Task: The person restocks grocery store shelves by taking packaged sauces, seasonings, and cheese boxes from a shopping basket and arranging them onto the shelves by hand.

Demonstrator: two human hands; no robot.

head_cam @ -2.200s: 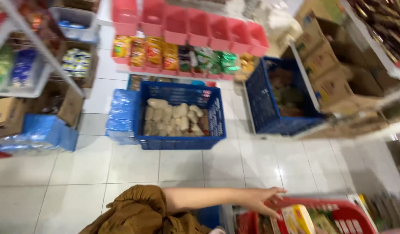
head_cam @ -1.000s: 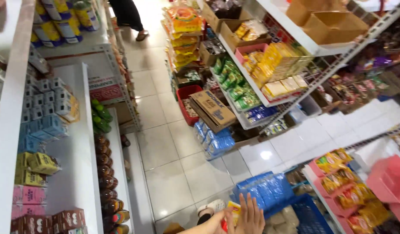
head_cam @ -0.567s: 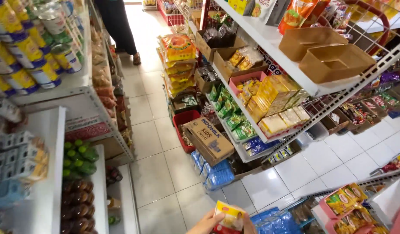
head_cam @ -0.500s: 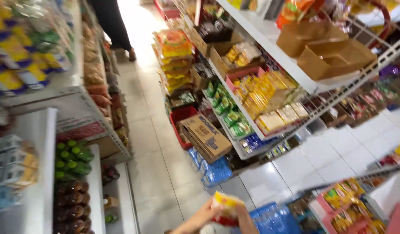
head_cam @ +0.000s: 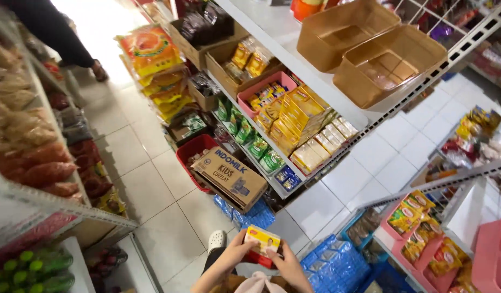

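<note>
Both of my hands hold a small stack of packets (head_cam: 263, 242) at the bottom middle of the view; the top packet is yellow, with a red one under it. My left hand (head_cam: 238, 250) grips the stack's left side. My right hand (head_cam: 290, 265) grips its right side. Below them I see my white shoe (head_cam: 217, 240) on the tiled floor. A shelf rack with yellow boxes (head_cam: 299, 116) and green packets (head_cam: 256, 144) stands ahead of my hands.
A brown cardboard carton (head_cam: 230, 178) leans on a red basket (head_cam: 195, 154) at the rack's foot. Two empty tan trays (head_cam: 370, 51) sit on the top shelf. Another person (head_cam: 55, 32) stands up the aisle. Shelves of bagged goods (head_cam: 39, 163) line the left.
The view has swung from the floor crates up the aisle. My hands have come together on the yellow packet stack and lifted it in front of me.
</note>
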